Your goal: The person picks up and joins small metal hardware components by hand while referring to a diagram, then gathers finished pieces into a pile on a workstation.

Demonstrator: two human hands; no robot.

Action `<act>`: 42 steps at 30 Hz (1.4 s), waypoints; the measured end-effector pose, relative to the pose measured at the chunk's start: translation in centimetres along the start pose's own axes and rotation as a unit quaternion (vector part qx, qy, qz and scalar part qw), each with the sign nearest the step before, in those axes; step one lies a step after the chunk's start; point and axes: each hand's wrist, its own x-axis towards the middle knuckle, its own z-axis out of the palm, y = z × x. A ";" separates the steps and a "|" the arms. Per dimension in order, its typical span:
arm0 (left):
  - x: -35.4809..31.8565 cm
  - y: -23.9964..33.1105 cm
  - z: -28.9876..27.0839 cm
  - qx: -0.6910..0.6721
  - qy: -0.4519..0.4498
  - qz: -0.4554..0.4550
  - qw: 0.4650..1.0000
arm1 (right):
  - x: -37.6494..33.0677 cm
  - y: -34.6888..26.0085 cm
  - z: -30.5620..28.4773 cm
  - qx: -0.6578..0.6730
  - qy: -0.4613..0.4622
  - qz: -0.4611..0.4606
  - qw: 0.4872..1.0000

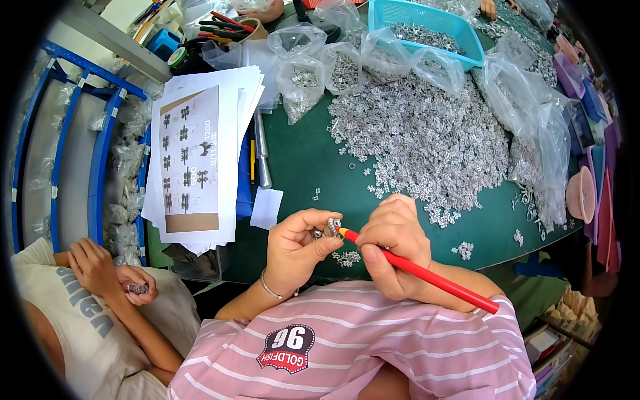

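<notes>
My left hand (300,243) pinched a small metal fitting (333,225); my right hand (393,247) gripped the red pencil (420,272), tip at nine o'clock. Pressing hard could flick it loose.

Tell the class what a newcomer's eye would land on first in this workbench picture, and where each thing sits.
First, the great heap of small silvery metal parts spread over the green table, upper middle. Next, at lower centre, the right hand holding a red pencil, its tip at a small metal part pinched in the left hand. A blue basket sits at the top.
</notes>
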 end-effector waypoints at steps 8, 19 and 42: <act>0.0 -0.2 0.0 0.003 -0.007 0.021 1.000 | 0.1 0.0 -0.2 -0.046 0.016 -0.005 0.999; 0.8 -0.4 -1.2 -0.274 -0.097 -0.096 0.952 | -0.3 -0.1 -0.4 0.026 0.041 0.017 0.999; 1.5 0.0 -1.1 -0.371 -0.031 -0.048 0.927 | -0.7 0.1 0.0 0.030 0.016 0.029 0.999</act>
